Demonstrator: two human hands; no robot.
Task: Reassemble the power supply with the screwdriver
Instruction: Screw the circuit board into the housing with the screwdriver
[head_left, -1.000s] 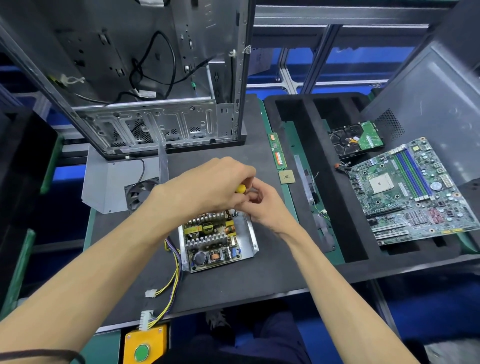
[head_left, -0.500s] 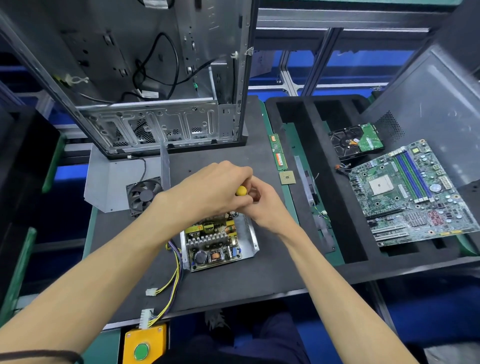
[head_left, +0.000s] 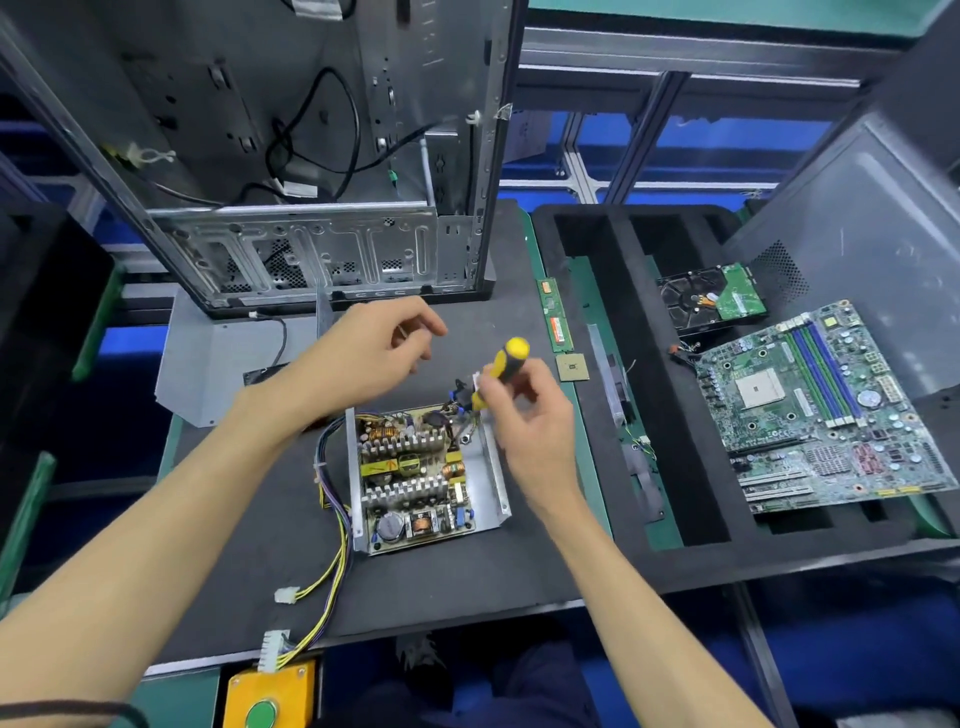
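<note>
Far left, front edge: yellow box (head_left: 270, 696) with a green button, white connectors of the wire bundle (head_left: 332, 551) lying just above it. The bundle runs up the black mat (head_left: 441, 582) into the left side of the power supply (head_left: 415, 478).

Left hand (head_left: 363, 358): raised above the mat, behind and left of the power supply, apart from it. Fingers loosely curled, thumb and forefinger near each other; nothing visible between them. Whether the tips touch, cannot tell. Grey cover plate (head_left: 208, 364) and part of a fan lie under the forearm.

Behind: open computer case (head_left: 311, 182) standing upright on the mat's far edge.

Power supply: cover off, board with heat sinks and coils exposed, sitting in its metal tray at mat centre.

Right hand (head_left: 524, 415): fingers wrapped round the screwdriver (head_left: 501, 369), yellow-and-black handle tilted up and to the right, lower end over the far right corner of the power supply. Tip hidden among components.

Right of hand: memory stick (head_left: 555, 319), CPU chip (head_left: 571, 367). Further right, black foam tray (head_left: 675, 519) carrying hard drive (head_left: 711, 304) and motherboard (head_left: 826, 405).
</note>
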